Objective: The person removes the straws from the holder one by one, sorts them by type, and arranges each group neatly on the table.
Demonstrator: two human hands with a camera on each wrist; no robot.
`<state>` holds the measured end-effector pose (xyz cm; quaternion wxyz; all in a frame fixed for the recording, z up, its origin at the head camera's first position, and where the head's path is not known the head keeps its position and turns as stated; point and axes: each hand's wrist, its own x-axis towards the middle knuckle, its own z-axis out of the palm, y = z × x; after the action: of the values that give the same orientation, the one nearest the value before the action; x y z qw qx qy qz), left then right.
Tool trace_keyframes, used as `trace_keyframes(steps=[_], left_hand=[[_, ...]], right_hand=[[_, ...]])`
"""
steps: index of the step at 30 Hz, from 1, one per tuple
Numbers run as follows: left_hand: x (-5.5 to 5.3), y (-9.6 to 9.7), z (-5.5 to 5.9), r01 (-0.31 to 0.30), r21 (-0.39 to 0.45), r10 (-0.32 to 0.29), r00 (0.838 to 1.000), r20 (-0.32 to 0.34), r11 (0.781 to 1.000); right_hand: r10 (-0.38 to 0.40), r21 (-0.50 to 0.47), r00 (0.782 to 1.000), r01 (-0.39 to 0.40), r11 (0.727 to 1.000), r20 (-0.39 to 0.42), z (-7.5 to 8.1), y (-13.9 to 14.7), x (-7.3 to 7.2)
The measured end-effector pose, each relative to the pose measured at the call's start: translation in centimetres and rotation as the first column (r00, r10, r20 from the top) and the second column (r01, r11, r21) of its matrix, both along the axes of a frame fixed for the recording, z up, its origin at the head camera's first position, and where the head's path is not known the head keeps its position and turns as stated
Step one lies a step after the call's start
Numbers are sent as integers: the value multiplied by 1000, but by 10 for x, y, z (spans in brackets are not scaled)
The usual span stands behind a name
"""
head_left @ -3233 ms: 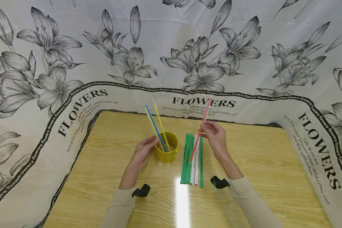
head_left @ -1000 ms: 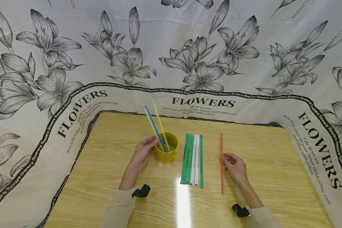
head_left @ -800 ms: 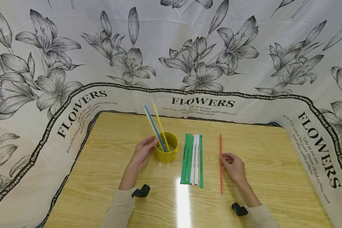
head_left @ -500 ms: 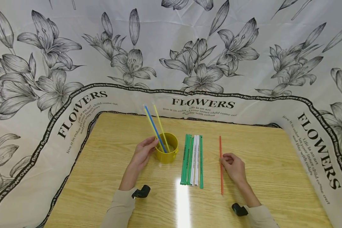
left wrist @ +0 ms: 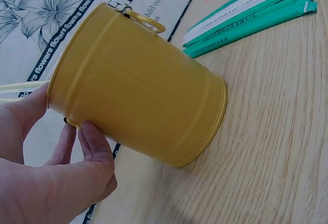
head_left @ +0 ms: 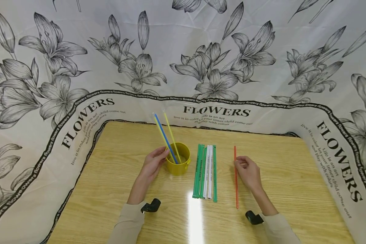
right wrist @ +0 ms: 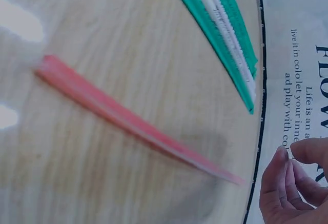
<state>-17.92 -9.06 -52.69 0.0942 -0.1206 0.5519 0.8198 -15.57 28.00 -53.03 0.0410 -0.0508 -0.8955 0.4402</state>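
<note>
"One slim red plastic straw [right wrist: 115, 112] is lying on the pale wood-grain table [head_left: 286, 183]; are we gripping it?"

"No, our right hand [head_left: 249, 171] is hovering just beside it, fingers loosely curled, holding nothing, while our left hand [head_left: 154, 162] is pinching the yellow metal bucket [head_left: 177, 170]."

"We're expecting light, stiffish, slippery: best pinched mid-length. Green and white wrapped straws [head_left: 206, 173] are lying between straw and bucket."

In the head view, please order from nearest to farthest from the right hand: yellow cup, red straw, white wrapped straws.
From the right hand:
1. Red straw: immediately to its left.
2. White wrapped straws: farther left.
3. Yellow cup: farthest left.
</note>
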Motion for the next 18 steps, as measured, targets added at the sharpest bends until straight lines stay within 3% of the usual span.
trace_keyframes(steps=[18], left_hand=[[0,0,0,-9,4,9,1000,18,1000]], right_hand=[[52,-85,991,-63,994,-125,34,-30,-30]])
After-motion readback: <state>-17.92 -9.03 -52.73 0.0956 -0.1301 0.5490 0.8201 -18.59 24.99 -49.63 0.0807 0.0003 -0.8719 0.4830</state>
